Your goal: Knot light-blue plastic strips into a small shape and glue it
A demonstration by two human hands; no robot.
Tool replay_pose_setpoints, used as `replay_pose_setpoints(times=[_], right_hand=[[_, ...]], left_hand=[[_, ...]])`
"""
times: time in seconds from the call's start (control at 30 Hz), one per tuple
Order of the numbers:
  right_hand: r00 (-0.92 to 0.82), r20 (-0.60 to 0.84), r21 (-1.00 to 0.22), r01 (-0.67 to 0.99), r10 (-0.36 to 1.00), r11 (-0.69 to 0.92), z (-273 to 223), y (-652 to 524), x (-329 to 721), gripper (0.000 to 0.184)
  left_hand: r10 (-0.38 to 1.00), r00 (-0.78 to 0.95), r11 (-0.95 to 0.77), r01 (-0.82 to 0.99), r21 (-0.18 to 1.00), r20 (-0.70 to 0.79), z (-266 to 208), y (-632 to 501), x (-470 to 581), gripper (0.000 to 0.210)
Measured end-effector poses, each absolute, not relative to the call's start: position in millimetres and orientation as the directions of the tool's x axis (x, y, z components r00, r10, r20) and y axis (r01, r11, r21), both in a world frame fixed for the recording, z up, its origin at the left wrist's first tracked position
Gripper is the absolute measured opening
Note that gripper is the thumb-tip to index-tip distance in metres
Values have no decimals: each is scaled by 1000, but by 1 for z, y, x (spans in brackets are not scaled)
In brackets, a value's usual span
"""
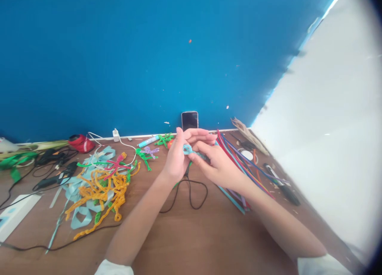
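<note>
Above the middle of the table, a light-blue pipe cleaner (187,149) is bent into a small loop between my two hands. My left hand (176,159) holds it against the inner side of the palm, thumb pointing up and fingers curving over to the right. With thumb and index finger, my right hand (213,159) pinches it from the right. My fingers partly cover the piece, so its full shape is hidden. Behind my hands, a phone (190,119) leans upright against the blue wall. Straight pipe cleaners (238,157) in several colours lie beside my right wrist.
At left lies a tangled heap of orange pipe cleaners (103,187) and light-blue ribbon (82,217). Twisted green figures (145,157), a white charger (115,135), a black cable (191,181) and a white power strip (18,213) are around. A black marker (282,183) lies at right.
</note>
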State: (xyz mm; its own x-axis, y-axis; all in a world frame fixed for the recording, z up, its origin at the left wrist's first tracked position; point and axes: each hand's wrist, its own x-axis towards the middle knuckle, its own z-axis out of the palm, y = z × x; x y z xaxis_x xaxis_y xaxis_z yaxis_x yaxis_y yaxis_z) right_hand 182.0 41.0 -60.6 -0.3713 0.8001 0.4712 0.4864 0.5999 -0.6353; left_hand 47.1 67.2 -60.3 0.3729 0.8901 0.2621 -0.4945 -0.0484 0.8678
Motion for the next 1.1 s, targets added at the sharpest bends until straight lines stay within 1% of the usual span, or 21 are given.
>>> replay_pose_setpoints(times=[0.13,0.33,0.4,0.5,0.53,0.6,0.67,0.73,0.8,0.97,1.1], right_hand=[[-349,540,-614,459,766,642,-63,42,183,20],[-375,577,-554,473,726,685,-70,42,178,28],[-373,582,-563,457,723,689,-71,42,177,27],[-330,559,-625,435,761,648,-70,41,179,23],[-303,547,-655,427,781,624,-69,42,180,23],[-250,521,-717,391,817,577,-66,43,184,30],[-212,482,-783,332,850,527,-63,44,187,38],[-175,447,-832,278,877,480,-62,45,189,42],[-141,432,-854,252,891,455,-61,45,190,42],[-93,492,-830,250,866,499,-62,48,189,44],[-100,555,-739,395,826,545,-61,51,191,45]], left_hand=[[890,383,-20,-510,860,248,-64,70,48,73],[909,378,7,-434,901,175,-72,72,49,74],[898,405,20,-433,901,174,-70,73,48,74],[879,441,38,-446,894,182,-62,74,43,74],[879,436,25,-448,894,194,-59,74,41,73],[884,399,-63,-418,906,245,-55,75,38,67],[887,329,-213,-334,918,325,-53,76,35,50],[882,242,-352,-231,907,404,-54,77,33,31],[876,184,-423,-151,893,446,-56,77,32,23],[882,213,-411,-89,907,420,-58,74,33,22],[898,195,-389,-68,919,395,-58,73,36,21]])
